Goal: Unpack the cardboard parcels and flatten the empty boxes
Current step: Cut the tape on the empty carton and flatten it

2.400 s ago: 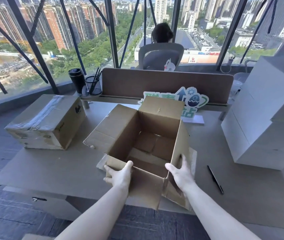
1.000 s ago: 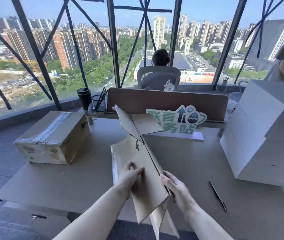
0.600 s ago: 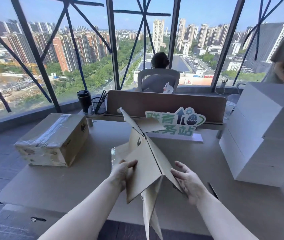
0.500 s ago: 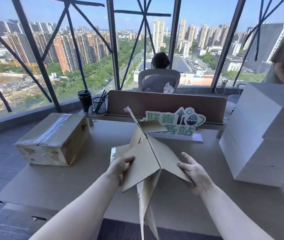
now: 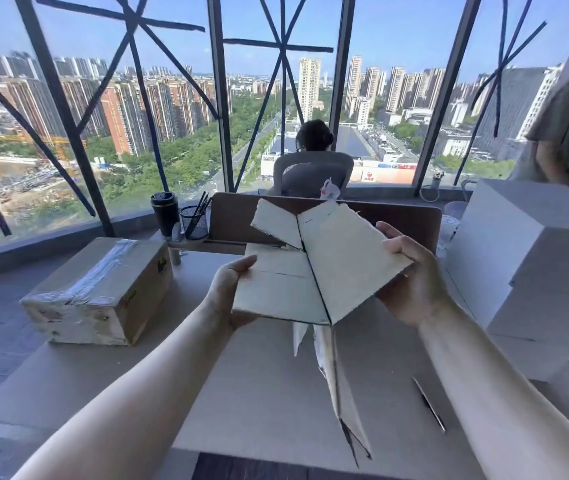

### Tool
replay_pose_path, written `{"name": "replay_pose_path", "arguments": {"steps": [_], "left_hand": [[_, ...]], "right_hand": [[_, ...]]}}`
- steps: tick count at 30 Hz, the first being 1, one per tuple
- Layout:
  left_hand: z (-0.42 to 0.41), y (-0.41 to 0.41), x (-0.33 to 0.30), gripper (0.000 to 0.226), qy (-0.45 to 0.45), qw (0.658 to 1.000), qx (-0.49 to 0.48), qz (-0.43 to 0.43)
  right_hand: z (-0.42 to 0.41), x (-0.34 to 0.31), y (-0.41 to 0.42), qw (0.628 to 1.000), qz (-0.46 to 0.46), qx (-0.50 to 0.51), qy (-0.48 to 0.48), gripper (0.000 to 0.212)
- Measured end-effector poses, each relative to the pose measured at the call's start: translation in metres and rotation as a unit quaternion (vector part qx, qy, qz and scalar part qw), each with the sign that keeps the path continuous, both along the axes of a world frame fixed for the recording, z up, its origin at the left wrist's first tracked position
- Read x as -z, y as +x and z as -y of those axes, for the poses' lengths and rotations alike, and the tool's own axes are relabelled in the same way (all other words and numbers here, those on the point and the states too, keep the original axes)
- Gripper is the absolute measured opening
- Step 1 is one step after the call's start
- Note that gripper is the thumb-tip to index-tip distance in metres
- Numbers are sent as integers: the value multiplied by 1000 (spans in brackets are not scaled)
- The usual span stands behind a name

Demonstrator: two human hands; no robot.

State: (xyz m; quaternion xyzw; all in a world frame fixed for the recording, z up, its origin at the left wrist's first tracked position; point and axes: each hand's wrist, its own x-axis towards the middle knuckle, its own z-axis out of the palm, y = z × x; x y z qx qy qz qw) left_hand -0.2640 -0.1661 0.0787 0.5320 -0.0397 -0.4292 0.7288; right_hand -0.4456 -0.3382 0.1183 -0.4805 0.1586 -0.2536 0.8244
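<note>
Head view gives me the collapsed cardboard box [image 5: 314,271] held up in the air above the worktop [image 5: 258,393], between my two hands. My left hand [image 5: 229,296] grips its left edge, thumb on top and the fingers curled beneath, out of sight; my right hand [image 5: 411,282] holds the right panel, thumb over the upper corner and palm behind the board, its fingers hidden too. Between the two grips the panels meet at a dark crease, and loose flaps dangle below my hands toward the worktop, with another flap sticking up beyond the fingertips. I judge it light and fairly stiff along each panel but floppy at every fold, so it will hinge and twist if I hold it by a flap. The torn edges look rough, not slippery. Best hold, I think, is on the big panels close to the crease, pressing them flat together. The taped parcel [image 5: 99,292] sits unopened on the worktop well to the left of my left hand; it probably has more weight.
</note>
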Motion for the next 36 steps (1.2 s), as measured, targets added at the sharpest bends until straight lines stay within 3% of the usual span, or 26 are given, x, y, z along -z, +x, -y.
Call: {"name": "replay_pose_path", "arguments": {"steps": [5,7,10,14,17,21,25,27,32,36], "left_hand": [[20,-13,-4,43,-30,996,79,-14],[24,-19,0,51,-24,994,104,-11],[23,-30,4,39,-11,992,123,-17],[19,-30,12,65,35,993,112,-12],[10,-22,21,55,110,984,134,35],[0,-2,34,39,152,983,85,54],[0,10,29,34,129,987,66,63],[4,16,24,30,113,990,58,62],[13,20,6,28,74,992,82,63],[14,18,5,27,40,992,90,79]], "right_hand": [[-31,-3,13,961,-134,7,-242,46],[-44,3,15,947,-154,-4,-283,47],[-61,20,19,928,-184,-49,-320,34],[-77,48,30,871,-237,-81,-423,38],[-84,63,38,853,-244,-128,-442,36],[-69,79,36,873,-241,-160,-394,56],[-61,92,11,786,-257,-183,-532,108],[-60,102,5,763,-249,-152,-577,115],[-58,106,3,767,-170,72,-615,72],[-56,90,2,707,-159,128,-677,60]]}}
